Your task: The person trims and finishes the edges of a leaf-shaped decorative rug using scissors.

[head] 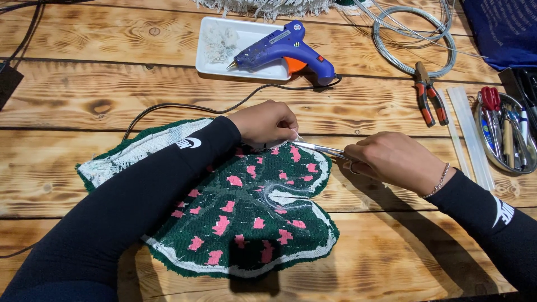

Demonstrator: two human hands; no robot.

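A dark green tufted rug piece (246, 223) with pink patches and white edging lies back side up on the wooden table (84, 95). My left hand (265, 123) pinches its upper white edge with closed fingers. My right hand (389, 159) holds small silver scissors (319, 149), their blades pointing left and meeting the edge right at my left fingertips. A clear wire loop lies glued on the middle of the piece.
A blue and orange glue gun (285, 49) rests on a white tray (210, 56), its black cord running left. Coiled wire (414, 33), red-handled pliers (429, 100), glue sticks (469, 134) and a metal tray of tools (506, 134) sit at the right.
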